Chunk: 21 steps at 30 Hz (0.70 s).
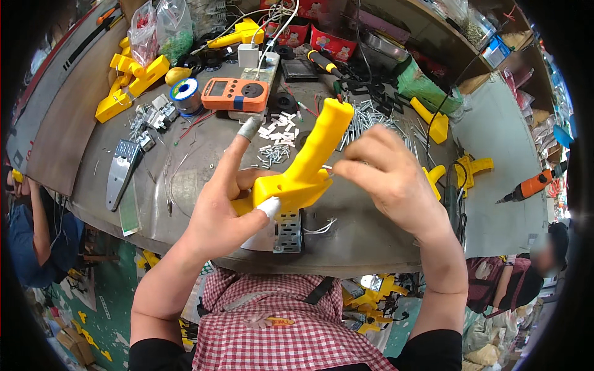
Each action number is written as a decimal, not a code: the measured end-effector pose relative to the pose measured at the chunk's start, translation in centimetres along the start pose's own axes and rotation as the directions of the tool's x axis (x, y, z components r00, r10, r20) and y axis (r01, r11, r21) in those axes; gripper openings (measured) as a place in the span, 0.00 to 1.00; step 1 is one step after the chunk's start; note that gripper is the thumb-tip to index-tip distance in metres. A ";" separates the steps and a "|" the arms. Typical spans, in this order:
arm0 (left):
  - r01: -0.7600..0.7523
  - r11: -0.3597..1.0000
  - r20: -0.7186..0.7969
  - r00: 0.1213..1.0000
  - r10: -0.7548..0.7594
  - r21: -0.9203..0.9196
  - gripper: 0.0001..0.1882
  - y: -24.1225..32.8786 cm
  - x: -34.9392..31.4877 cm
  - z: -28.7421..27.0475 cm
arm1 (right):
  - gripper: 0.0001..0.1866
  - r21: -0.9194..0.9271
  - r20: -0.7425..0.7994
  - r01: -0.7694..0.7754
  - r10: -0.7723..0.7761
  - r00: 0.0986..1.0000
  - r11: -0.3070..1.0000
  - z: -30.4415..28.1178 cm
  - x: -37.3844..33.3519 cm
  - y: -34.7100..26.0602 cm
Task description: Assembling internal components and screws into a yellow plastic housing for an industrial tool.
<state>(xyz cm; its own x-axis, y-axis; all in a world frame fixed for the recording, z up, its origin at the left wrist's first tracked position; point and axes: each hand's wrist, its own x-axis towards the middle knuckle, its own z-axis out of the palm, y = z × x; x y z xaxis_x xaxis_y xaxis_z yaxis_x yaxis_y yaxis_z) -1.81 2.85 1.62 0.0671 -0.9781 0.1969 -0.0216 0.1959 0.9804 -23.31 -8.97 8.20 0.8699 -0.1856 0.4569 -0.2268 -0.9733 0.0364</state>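
My left hand is closed around a yellow plastic tool housing, its grip handle pointing up and to the right. The index finger stretches away and has a grey covering on its tip; the thumb wears white tape and presses on the housing. Below the housing a perforated metal plate sticks out, with thin white wires beside it. At the housing's right side my right hand pinches a thin, screw-like metal piece, mostly hidden by the fingers. Long screws lie heaped behind that hand.
An orange multimeter and a solder spool stand at the back. White connectors and short screws are scattered mid-bench. More yellow housings lie at both sides. An orange power tool is at the far right.
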 end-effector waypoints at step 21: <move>0.484 0.852 0.525 0.787 -0.324 -0.199 0.46 -0.1 1.1 1.7 | 0.24 -0.150 0.406 0.033 0.031 0.913 0.988 -2.0 -4.3 -5.9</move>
<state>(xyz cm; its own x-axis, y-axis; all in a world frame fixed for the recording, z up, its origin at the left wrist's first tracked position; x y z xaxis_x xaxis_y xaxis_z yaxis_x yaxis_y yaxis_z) -3.45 1.58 1.69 -0.4637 -0.8700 -0.1673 0.2128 -0.2927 0.9322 -26.61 -2.18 7.76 0.9653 -0.2548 0.0570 -0.2610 -0.9476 0.1842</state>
